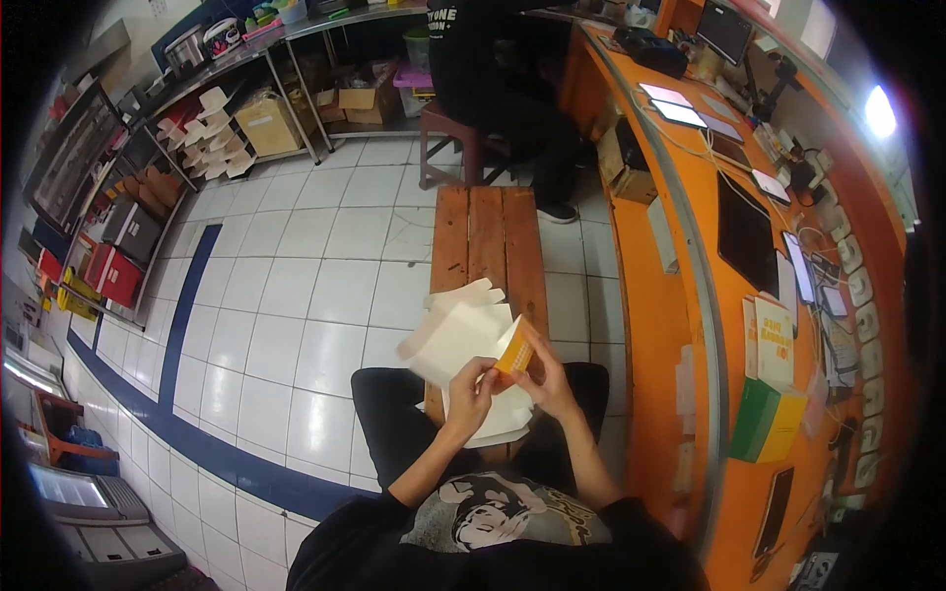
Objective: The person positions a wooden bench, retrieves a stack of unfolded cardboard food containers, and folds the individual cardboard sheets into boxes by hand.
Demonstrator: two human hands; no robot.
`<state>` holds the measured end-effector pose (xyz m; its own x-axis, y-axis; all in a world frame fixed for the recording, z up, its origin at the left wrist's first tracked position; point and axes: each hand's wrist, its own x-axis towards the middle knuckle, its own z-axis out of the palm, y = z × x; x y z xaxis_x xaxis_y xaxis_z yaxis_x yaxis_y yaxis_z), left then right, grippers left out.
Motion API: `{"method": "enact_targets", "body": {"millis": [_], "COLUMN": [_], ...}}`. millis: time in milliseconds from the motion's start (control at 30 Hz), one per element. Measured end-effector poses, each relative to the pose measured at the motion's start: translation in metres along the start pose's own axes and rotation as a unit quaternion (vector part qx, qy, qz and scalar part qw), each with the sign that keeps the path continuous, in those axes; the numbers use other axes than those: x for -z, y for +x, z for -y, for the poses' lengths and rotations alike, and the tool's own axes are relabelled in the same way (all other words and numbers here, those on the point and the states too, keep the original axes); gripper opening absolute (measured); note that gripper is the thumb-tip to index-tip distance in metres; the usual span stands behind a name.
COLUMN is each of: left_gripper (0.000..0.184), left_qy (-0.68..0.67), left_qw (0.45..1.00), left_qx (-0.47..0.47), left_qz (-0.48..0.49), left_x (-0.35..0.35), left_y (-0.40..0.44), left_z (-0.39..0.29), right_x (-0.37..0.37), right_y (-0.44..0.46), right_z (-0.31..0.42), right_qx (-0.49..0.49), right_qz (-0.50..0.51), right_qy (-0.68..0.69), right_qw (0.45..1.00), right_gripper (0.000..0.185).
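Observation:
Over a wooden bench, I hold a partly folded cardboard food box (463, 337), white inside, with an orange printed side panel. My left hand (473, 392) pinches the lower edge of that panel. Around its right end, my right hand (548, 384) has its fingers closed on the cardboard. The box's wide white flap lies opened out toward the far left. Beneath my hands, more white cardboard (505, 419) rests on the bench between my legs; whether it is separate from the held box is hard to tell.
The bench (488, 231) stretches away from me. A person (483, 89) in black sits on a stool (434, 148) beyond it. To my right, an orange counter (724, 384) carries tablets, phones and a green-and-yellow box (769, 419). Folded white boxes (212, 138) are stacked at left.

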<state>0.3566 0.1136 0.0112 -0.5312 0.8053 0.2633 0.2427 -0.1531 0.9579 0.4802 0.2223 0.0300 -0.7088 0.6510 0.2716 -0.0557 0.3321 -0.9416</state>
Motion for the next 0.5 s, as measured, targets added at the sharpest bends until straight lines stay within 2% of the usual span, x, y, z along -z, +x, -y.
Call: {"method": "enact_targets", "body": {"millis": [67, 200, 267, 300, 333, 367, 400, 433, 467, 500], "left_gripper": [0.013, 0.016, 0.015, 0.015, 0.015, 0.016, 0.016, 0.017, 0.019, 0.018], "left_qy": [-0.147, -0.131, -0.092, -0.092, 0.007, 0.106, 0.106, 0.044, -0.02, -0.028], "left_qw": [0.984, 0.986, 0.992, 0.992, 0.993, 0.977, 0.977, 0.985, 0.989, 0.993], "left_qx": [0.096, 0.092, 0.023, 0.025, -0.05, -0.122, -0.121, -0.116, -0.111, -0.096], "left_qz": [-0.027, -0.052, -0.08, -0.079, -0.111, -0.142, -0.141, -0.118, -0.094, -0.054], "left_x": [-0.008, -0.013, -0.01, -0.007, -0.001, 0.005, 0.009, 0.012, 0.012, 0.009], "left_y": [-0.004, -0.005, -0.006, -0.003, 0.0, 0.002, 0.002, 0.001, 0.0, -0.005], "left_z": [-0.015, -0.011, -0.013, -0.012, -0.01, -0.011, -0.014, -0.018, -0.021, -0.018], "right_x": [-0.006, -0.033, -0.037, -0.035, -0.034, -0.033, -0.03, -0.028, -0.027, -0.026], "right_y": [-0.006, -0.022, -0.028, -0.028, -0.028, -0.029, -0.03, -0.032, -0.034, -0.034], "right_z": [-0.005, -0.008, -0.001, 0.007, 0.011, 0.007, 0.0, -0.007, -0.012, -0.016], "right_qx": [-0.004, -0.019, -0.027, -0.032, -0.036, -0.038, -0.076, -0.111, -0.112, -0.109], "right_qz": [-0.004, -0.034, -0.062, -0.05, -0.038, -0.037, -0.081, -0.122, -0.122, -0.074], "right_qy": [-0.026, -0.091, -0.101, -0.04, 0.023, 0.024, 0.202, 0.372, 0.371, 0.334], "right_qw": [1.0, 0.995, 0.993, 0.997, 0.998, 0.998, 0.973, 0.913, 0.914, 0.933], "right_gripper": [0.074, 0.078, 0.078, 0.079, 0.079, 0.079, 0.074, 0.07, 0.07, 0.067]}}
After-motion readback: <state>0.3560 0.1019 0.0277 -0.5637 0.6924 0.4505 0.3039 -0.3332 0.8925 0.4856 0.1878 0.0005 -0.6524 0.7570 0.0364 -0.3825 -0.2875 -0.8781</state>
